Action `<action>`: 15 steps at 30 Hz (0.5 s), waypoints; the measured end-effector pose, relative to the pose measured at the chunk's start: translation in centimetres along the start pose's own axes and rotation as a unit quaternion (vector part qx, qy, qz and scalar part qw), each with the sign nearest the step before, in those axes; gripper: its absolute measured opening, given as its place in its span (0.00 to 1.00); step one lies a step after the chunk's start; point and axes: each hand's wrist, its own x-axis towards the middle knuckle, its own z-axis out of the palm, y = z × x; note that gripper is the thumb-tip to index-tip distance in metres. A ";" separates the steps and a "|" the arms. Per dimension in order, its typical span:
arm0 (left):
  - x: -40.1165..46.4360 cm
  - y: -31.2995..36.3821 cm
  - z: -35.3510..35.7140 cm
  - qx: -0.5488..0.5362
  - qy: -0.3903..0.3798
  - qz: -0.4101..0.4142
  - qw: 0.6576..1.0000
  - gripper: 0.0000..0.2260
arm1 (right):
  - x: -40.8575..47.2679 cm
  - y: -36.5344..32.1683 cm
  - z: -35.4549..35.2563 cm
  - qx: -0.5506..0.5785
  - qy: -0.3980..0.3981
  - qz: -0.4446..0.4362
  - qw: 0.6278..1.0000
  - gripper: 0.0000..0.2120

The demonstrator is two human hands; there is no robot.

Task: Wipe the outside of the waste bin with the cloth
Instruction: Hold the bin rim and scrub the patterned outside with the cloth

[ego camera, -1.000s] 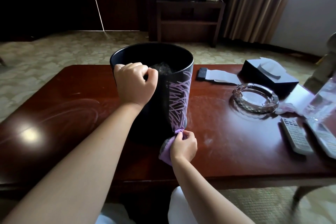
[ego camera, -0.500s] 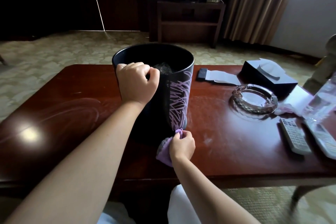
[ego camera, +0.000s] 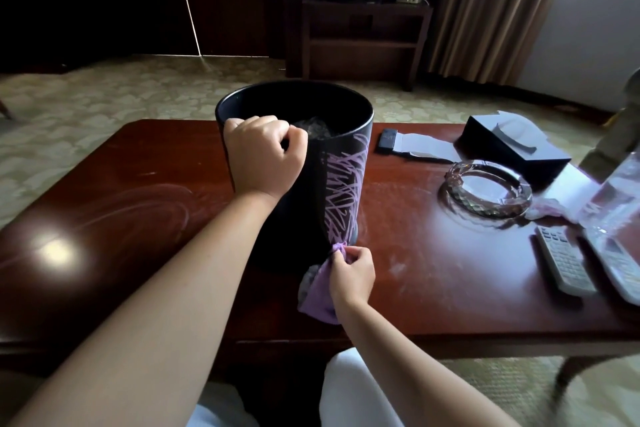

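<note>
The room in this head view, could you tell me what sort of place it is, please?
Probably a hotel room: a low wooden coffee table with a glass ashtray, a black tissue box and remote controls, plus a television stand by heavy curtains.

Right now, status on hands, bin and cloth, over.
Left hand grips the rim of the bin. Right hand pinches the cloth at the bin's base. Bin upright on table. Ashtray and remote apart, rightward.

At the frame's right, a glass ashtray (ego camera: 487, 189), a dark tissue box (ego camera: 516, 143) and two remote controls (ego camera: 562, 260) lie on the reddish wooden table (ego camera: 104, 198), with a dark TV stand (ego camera: 363, 35) and brown curtains (ego camera: 491, 7) behind.
</note>
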 end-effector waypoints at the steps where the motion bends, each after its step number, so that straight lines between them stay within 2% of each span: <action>1: 0.0 0.0 0.0 0.000 -0.003 0.000 1.000 0.15 | 0.1 -0.3 0.0 0.029 0.013 0.025 0.999 0.05; 3: 0.1 0.0 -0.1 0.002 -0.008 0.000 1.000 0.15 | 0.0 -0.3 0.0 0.031 0.016 0.032 0.999 0.05; 7: 0.0 0.1 0.0 0.005 -0.002 0.000 1.000 0.15 | -0.5 -0.1 -0.8 -0.005 -0.039 -0.061 0.997 0.05; 12: 0.1 0.0 -0.2 0.003 -0.010 -0.004 1.000 0.15 | 0.8 -1.1 -0.9 0.024 -0.007 0.040 0.999 0.07; 15: 0.0 0.1 0.0 0.004 -0.006 0.001 1.000 0.15 | 0.7 -1.1 -1.2 0.037 -0.020 0.011 0.999 0.06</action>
